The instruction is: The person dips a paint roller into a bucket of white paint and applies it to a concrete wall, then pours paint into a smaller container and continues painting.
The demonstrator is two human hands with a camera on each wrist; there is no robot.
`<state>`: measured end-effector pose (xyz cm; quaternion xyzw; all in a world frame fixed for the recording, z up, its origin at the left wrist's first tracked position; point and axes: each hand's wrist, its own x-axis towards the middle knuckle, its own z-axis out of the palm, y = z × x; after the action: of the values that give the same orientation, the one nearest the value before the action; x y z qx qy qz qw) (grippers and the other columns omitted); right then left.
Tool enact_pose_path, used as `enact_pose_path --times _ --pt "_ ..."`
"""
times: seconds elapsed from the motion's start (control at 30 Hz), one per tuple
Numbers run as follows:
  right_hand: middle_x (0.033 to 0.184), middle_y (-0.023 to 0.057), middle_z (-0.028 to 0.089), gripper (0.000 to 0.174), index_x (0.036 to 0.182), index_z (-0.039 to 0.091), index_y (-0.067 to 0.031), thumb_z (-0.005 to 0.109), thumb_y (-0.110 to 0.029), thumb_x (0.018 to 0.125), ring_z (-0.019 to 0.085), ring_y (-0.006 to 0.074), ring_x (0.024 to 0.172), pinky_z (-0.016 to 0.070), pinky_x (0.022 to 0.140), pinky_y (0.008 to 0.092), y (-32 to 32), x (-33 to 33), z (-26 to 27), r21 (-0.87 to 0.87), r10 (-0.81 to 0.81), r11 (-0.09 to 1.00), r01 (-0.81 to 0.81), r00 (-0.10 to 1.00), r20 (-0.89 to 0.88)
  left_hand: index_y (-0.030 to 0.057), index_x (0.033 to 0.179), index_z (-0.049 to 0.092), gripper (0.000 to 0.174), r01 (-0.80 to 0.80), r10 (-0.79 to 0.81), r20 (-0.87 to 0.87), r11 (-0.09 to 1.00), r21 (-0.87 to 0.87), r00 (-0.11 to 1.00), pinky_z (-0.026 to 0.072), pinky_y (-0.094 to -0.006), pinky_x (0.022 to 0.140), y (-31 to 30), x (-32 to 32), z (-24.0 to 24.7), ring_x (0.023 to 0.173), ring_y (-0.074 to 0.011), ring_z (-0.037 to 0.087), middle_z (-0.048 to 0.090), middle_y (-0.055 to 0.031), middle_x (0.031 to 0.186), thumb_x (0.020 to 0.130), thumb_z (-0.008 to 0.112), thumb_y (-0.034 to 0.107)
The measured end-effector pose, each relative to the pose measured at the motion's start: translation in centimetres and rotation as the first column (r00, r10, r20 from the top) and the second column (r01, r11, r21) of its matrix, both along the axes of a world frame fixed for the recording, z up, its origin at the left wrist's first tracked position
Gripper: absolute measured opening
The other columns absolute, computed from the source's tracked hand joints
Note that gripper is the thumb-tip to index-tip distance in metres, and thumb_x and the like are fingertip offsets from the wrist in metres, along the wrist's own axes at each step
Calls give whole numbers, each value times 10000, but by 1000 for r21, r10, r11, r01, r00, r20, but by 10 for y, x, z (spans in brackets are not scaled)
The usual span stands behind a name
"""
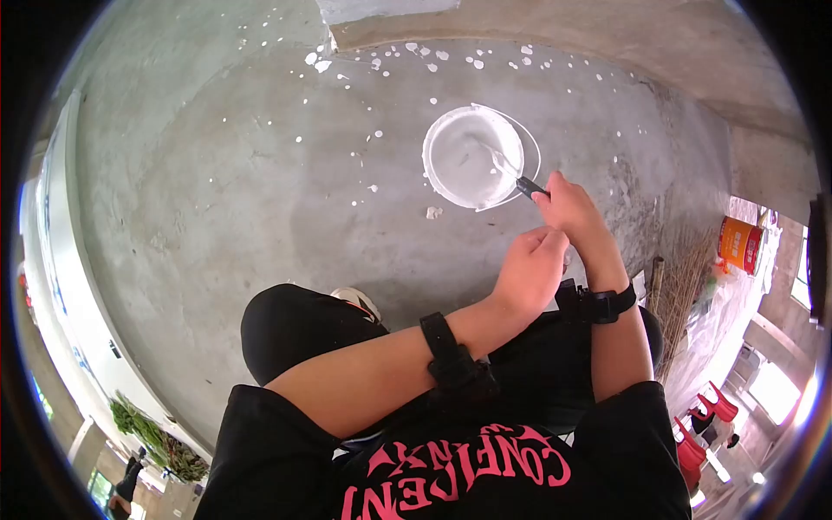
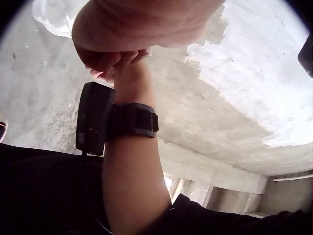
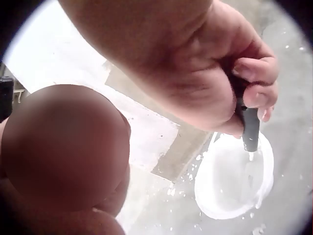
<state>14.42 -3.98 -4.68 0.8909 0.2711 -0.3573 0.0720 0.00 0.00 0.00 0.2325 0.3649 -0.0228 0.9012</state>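
A white bucket (image 1: 430, 178) of white, paste-like material stands on the concrete floor, its wire handle swung to the right. My right hand (image 1: 572, 210) grips a black-handled tool (image 1: 530, 187) at the bucket's near right rim. The tool's white-coated end reaches into the bucket; its tip is hard to make out in the white. In the right wrist view, the fingers curl round the black handle (image 3: 251, 129) above the bucket (image 3: 199, 193). My left hand (image 1: 530, 270) is curled right at the right wrist, with nothing visible in it. Its fingers overlap the right wrist in the left wrist view.
White splashes (image 1: 322, 66) dot the floor around the bucket, and a small lump (image 1: 433, 212) lies near it. An orange-red tin (image 1: 740, 243) stands at the right by dry twigs (image 1: 680, 290). Red stools (image 1: 691, 451) are farther back. Cut greenery (image 1: 156, 438) lies at the lower left.
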Motion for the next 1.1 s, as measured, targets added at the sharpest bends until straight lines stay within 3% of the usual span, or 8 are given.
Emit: enact_pose_path --times 0.1,0.17,0.3,0.4,0.77,0.9,0.97,1.1 --pt "986 286 621 361 1059 478 48 578 -249 881 582 452 971 468 837 507 -2 1 -3 29 47 998 -48 999 5 55 669 465 238 -12 11 9 999 37 1000 290 -280 484 2 1 -5 506 -105 375 422 -7 579 862 449 193" --pt "836 250 624 316 969 501 25 603 -257 870 590 438 808 457 688 482 -13 1 -5 72 127 989 -132 989 73 50 671 471 235 -23 23 0 999 37 1000 290 -280 482 -1 1 -3 508 -104 376 424 -8 580 859 451 189" --pt "827 252 622 299 950 511 21 603 -251 868 586 439 810 455 688 482 -7 1 18 48 114 992 -118 991 76 44 680 483 230 -11 11 0 1000 25 1000 294 -279 487 0 1 -1 513 -106 380 429 -11 584 856 457 190" --pt "943 269 630 301 1001 536 28 564 -247 880 595 444 915 476 794 507 -1 1 32 -36 116 993 -114 992 56 39 693 492 222 -3 4 -28 999 48 1000 298 -277 491 -3 1 -2 514 -109 382 433 -13 588 853 460 190" --pt "835 232 625 317 908 534 18 542 -299 916 594 416 813 459 710 463 -5 9 11 294 8 955 -35 995 95 40 689 487 215 -1 3 -24 997 81 1000 292 -278 486 -6 2 -4 506 -113 379 433 -17 590 846 463 185" --pt "900 273 628 308 987 488 46 520 -254 924 587 455 891 459 757 519 -5 2 -16 255 -16 967 9 1000 24 48 682 480 213 2 -2 -2 1000 20 1000 282 -273 479 -3 1 1 499 -102 374 427 -7 583 846 459 182" --pt "932 285 623 321 1036 452 49 521 -243 922 584 463 915 458 777 532 -9 4 -25 94 19 995 -19 1000 8 55 678 476 218 19 -19 2 1000 4 1000 276 -270 478 -2 1 1 499 -91 368 424 2 582 851 451 185" --pt "957 287 620 325 1065 443 45 529 -230 915 584 462 935 463 796 530 -1 -1 -8 34 56 998 -57 998 4 61 679 476 225 3 -3 -3 1000 -2 1000 273 -270 477 -2 2 0 500 -87 366 423 6 584 859 445 191"
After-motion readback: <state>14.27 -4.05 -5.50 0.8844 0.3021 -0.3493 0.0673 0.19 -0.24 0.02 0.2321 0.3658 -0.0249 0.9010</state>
